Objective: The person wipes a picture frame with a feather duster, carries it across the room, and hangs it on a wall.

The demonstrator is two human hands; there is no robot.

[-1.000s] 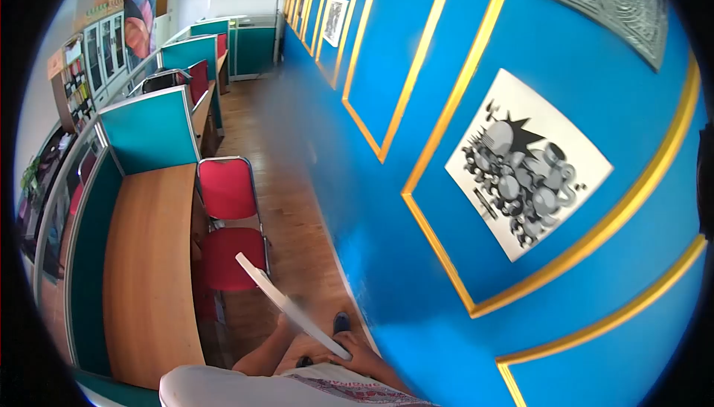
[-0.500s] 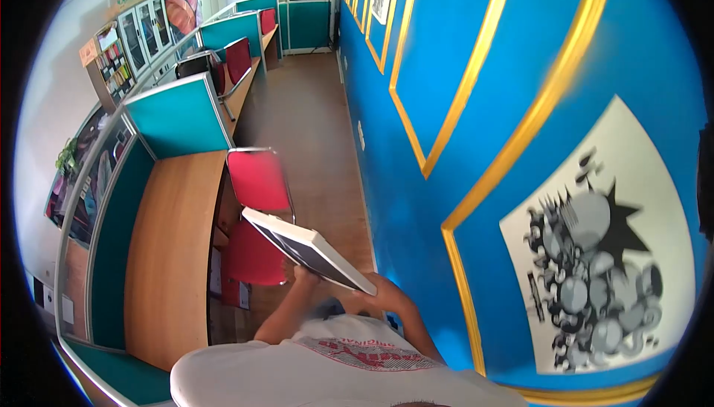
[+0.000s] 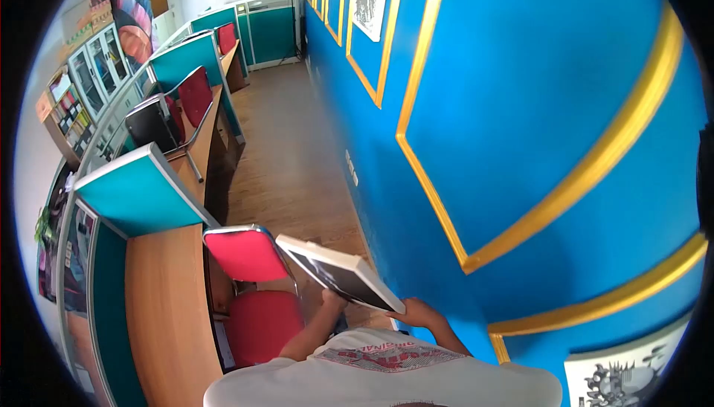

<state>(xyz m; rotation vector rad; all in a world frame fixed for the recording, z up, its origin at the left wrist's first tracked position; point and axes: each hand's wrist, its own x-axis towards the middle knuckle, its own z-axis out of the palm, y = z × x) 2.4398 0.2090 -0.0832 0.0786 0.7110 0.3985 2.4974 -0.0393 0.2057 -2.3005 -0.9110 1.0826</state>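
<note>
A canvas picture (image 3: 338, 277) with a dark front and pale side edges is held tilted in front of my body. My left hand (image 3: 333, 300) is closed on its lower edge, with some fingers hidden behind it. At its right-hand corner, my right hand (image 3: 416, 313) grips the edge close to the blue wall. Just left of the canvas stands a red chair (image 3: 245, 252) with a metal frame, pulled up to a wooden desk.
The blue wall (image 3: 476, 206) with gold molding (image 3: 435, 202) runs along my right, bearing a black-and-white picture (image 3: 628, 377) and another farther off (image 3: 370, 2). Green partitions (image 3: 145, 191) and desks (image 3: 167, 310) line the left. A wooden-floored aisle (image 3: 275, 139) leads ahead.
My view has moved forward along the aisle; the near wall picture has slid toward the lower right. Both hands still hold the canvas, which sits farther right and lower in view.
</note>
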